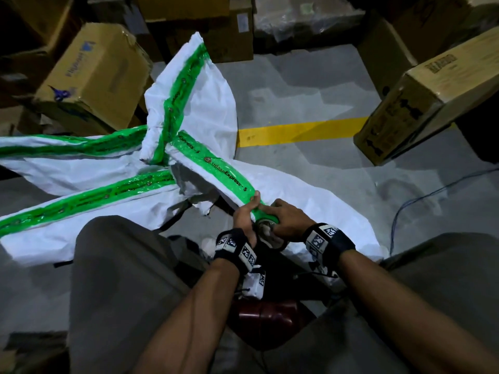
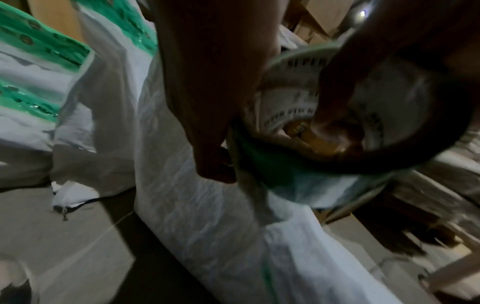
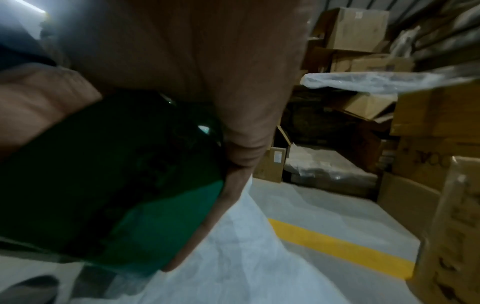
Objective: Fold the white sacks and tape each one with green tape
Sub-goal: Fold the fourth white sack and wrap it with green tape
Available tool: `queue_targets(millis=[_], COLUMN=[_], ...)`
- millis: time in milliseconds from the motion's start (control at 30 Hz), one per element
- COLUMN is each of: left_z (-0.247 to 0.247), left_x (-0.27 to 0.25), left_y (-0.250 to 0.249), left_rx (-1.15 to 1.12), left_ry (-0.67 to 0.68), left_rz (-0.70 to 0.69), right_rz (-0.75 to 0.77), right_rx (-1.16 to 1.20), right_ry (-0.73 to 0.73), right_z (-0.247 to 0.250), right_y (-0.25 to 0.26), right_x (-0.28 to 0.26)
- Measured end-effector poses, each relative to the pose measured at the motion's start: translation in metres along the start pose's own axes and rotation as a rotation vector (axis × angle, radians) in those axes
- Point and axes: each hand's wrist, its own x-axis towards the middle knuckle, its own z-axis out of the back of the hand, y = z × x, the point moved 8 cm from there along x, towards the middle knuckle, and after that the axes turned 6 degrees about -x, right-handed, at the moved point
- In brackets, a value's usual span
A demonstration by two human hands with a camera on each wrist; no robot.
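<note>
Several white sacks lie on the grey floor, each with a green tape strip. On the nearest white sack [image 1: 297,201] a printed green tape strip [image 1: 224,171] runs down to the green tape roll [image 1: 266,222]. My left hand [image 1: 247,214] grips the sack's folded edge, its thumb lying on the strip. My right hand [image 1: 289,217] grips the roll just to the right, touching the left hand. In the left wrist view a finger of the right hand sits inside the roll's core [image 2: 363,98] beside my left hand [image 2: 207,123]. The right wrist view shows my right hand [image 3: 194,61] wrapped round the dark green roll [image 3: 116,185] above the sack [image 3: 246,257].
Taped sacks [image 1: 81,168] spread to the left, and another [image 1: 210,103] stands behind. Cardboard boxes crowd the back left [image 1: 91,76] and right [image 1: 432,95]. A yellow floor line [image 1: 297,130] and a blue cable [image 1: 421,195] lie to the right. My knees [image 1: 121,279] flank a dark red object [image 1: 267,317].
</note>
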Motion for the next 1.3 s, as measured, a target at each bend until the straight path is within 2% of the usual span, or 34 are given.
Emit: queue_targets(millis=[100,233,300,400,467,533,600,633,700,767,833,900,967,1000,1067,1133,1200,1300], left_z=[-0.007,-0.018,-0.017,-0.002,0.009,0.002,-0.021,-0.025,-0.032,-0.040,-0.034,-0.020,-0.008,0.003,0.007,0.012,0.013,-0.021], left_x=[0.000,-0.012,-0.012,0.003,0.017,0.015,-0.015,-0.020,-0.028,-0.036,-0.030,-0.016,0.004,0.022,0.024,0.030,0.048,-0.011], left_y=[0.012,-0.001,-0.013,-0.036,-0.040,-0.036,-0.026,-0.015,-0.001,-0.002,-0.011,-0.025,-0.035,-0.041,-0.060,-0.078,-0.084,-0.093], left_rx=[0.061,0.107,0.174,0.272,0.327,0.278,0.127,0.098,0.082,0.060,0.068,0.097,0.081,0.069,0.156,0.195,0.244,0.265], left_ry=[0.018,0.052,0.022,-0.100,-0.163,-0.093,0.043,0.058,0.065,0.075,-0.021,-0.108,-0.130,-0.139,-0.170,-0.171,-0.100,0.087], left_rz=[0.100,0.109,0.031,-0.180,-0.244,-0.193,-0.076,-0.017,0.016,-0.010,-0.122,-0.224,-0.237,-0.231,-0.200,-0.144,-0.056,0.044], right_rz=[-0.036,-0.100,-0.107,-0.144,-0.159,-0.163,-0.157,-0.153,-0.152,-0.150,-0.156,-0.131,-0.025,0.062,0.216,0.270,0.280,0.275], right_rx=[-0.088,-0.222,-0.250,-0.217,-0.190,-0.221,-0.352,-0.435,-0.530,-0.533,-0.518,-0.457,-0.206,-0.015,0.280,0.408,0.481,0.532], right_ry=[-0.027,-0.133,-0.148,-0.171,-0.167,-0.171,-0.226,-0.281,-0.372,-0.408,-0.354,-0.256,-0.240,-0.288,-0.435,-0.548,-0.586,-0.589], right_z=[0.006,0.024,0.030,0.042,0.051,0.058,0.064,0.067,0.073,0.078,0.075,0.067,0.061,0.061,0.060,0.054,0.048,0.053], right_y=[0.001,0.004,0.005,0.003,0.002,0.004,0.009,0.012,0.015,0.012,0.003,-0.004,0.000,0.005,0.011,0.013,0.015,0.017], right_x=[-0.002,-0.011,-0.017,-0.024,-0.027,-0.033,-0.041,-0.046,-0.054,-0.058,-0.057,-0.052,-0.050,-0.051,-0.056,-0.058,-0.054,-0.045])
